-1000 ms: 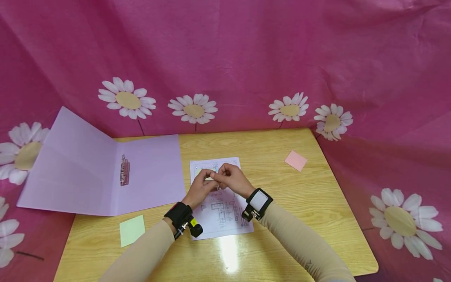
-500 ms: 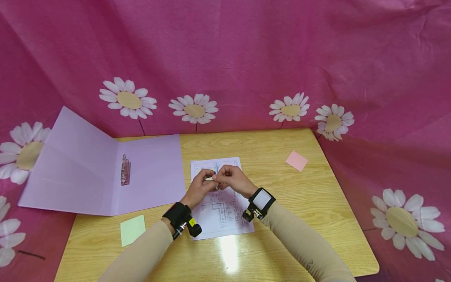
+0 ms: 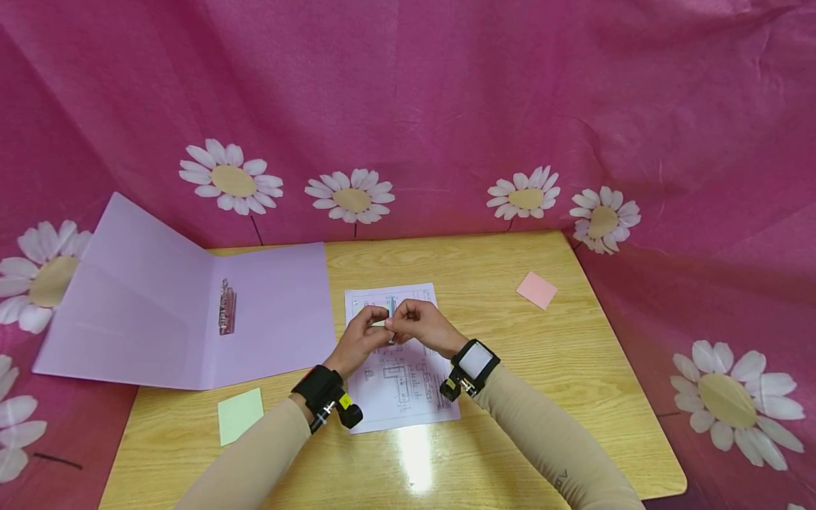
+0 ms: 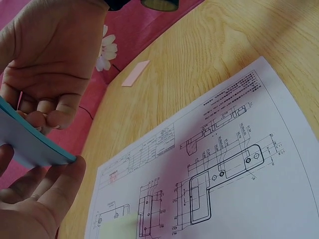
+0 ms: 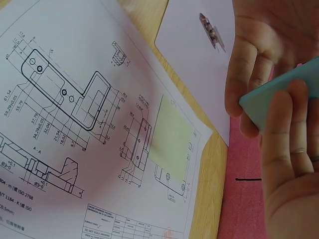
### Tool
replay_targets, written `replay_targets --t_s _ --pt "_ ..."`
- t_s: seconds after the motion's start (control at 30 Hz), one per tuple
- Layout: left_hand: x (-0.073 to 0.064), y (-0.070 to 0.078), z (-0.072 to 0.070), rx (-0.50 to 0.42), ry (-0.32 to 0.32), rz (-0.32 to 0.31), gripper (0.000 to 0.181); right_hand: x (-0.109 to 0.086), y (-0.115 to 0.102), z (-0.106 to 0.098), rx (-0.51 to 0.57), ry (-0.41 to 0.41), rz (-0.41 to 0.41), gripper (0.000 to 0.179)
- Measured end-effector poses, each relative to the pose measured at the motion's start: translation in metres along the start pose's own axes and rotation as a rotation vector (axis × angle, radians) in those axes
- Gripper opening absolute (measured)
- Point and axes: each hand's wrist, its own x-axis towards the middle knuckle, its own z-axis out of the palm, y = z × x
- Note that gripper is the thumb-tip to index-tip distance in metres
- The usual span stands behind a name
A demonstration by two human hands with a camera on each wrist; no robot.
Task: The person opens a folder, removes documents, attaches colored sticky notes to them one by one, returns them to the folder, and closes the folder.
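Both hands hold a light blue sticky note pad (image 3: 392,304) on edge above a printed technical drawing (image 3: 398,397). My left hand (image 3: 363,343) grips the pad from the left, its fingers (image 4: 65,186) along the lower side in the left wrist view. My right hand (image 3: 428,327) pinches it from the right, with fingers (image 5: 279,124) against the blue face (image 5: 276,89) in the right wrist view. Part of the pad is hidden behind the hands. A pale yellow sticky note (image 5: 170,137) lies on the drawing below.
An open lilac ring binder (image 3: 274,312) stands at the left, its cover raised and its metal clip (image 3: 227,308) visible. A pale green sheet (image 3: 240,416) lies at the front left of the wooden table (image 3: 510,397). A pink pad (image 3: 537,290) lies at the right.
The blue pad shows more clearly between the hands, turned edge-up. The right hand has shifted very slightly; the binder and the loose pads stay where they were.
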Motion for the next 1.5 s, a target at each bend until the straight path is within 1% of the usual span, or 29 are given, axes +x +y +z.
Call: replay_targets --t_s 0.1,0.37,0.57,0.63,0.73,0.8,0.83,0.9,0.97,1.03,1.13,1.2,1.27,1.37,1.43,1.5 --pt "0.0 -0.001 0.0 -0.005 0.001 0.001 0.041 0.0 0.0 -0.001 0.004 -0.013 -0.003 0.017" --pt "0.001 -0.004 0.0 -0.053 -0.006 0.015 0.04 0.0 0.003 -0.002 0.016 -0.017 -0.015 0.019" --pt "0.002 -0.003 -0.001 -0.054 0.005 -0.009 0.039 -0.001 0.003 -0.003 0.023 -0.021 -0.015 0.014" --pt "0.004 -0.006 -0.001 -0.053 0.014 -0.011 0.038 -0.002 0.003 -0.003 0.007 -0.002 -0.035 0.013" --pt "0.009 -0.018 -0.002 -0.071 0.031 -0.002 0.036 -0.002 0.004 -0.002 -0.083 0.067 -0.102 0.01" --pt "0.012 -0.026 -0.002 -0.084 0.043 0.007 0.035 -0.002 0.004 -0.002 -0.204 0.13 -0.165 0.008" --pt "0.014 -0.031 -0.003 -0.094 0.05 0.01 0.035 -0.001 0.004 -0.001 -0.285 0.16 -0.202 0.007" --pt "0.015 -0.034 -0.002 -0.11 0.065 0.021 0.034 -0.001 0.003 0.001 -0.422 0.206 -0.273 0.007" --pt "0.016 -0.035 -0.001 -0.126 0.076 0.032 0.032 -0.001 0.002 0.003 -0.532 0.248 -0.334 0.006" --pt "0.016 -0.036 0.001 -0.133 0.083 0.037 0.032 -0.001 0.002 0.005 -0.599 0.28 -0.38 0.004" --pt "0.017 -0.035 0.002 -0.129 0.096 0.028 0.04 -0.001 0.003 0.009 -0.653 0.31 -0.417 0.005" --pt "0.018 -0.034 0.002 -0.11 0.104 0.014 0.047 -0.001 0.004 0.012 -0.686 0.316 -0.437 0.005" --pt "0.018 -0.034 0.002 -0.112 0.112 0.0 0.052 0.0 0.004 0.015 -0.715 0.316 -0.454 0.006" --pt "0.019 -0.035 0.001 -0.087 0.123 -0.018 0.052 -0.001 0.004 0.018 -0.729 0.316 -0.459 0.006" --pt "0.02 -0.035 0.0 -0.05 0.141 -0.02 0.049 -0.001 0.004 0.019 -0.73 0.316 -0.451 0.006" --pt "0.02 -0.036 0.0 0.007 0.164 -0.026 0.048 -0.001 0.004 0.019 -0.726 0.318 -0.446 0.006"
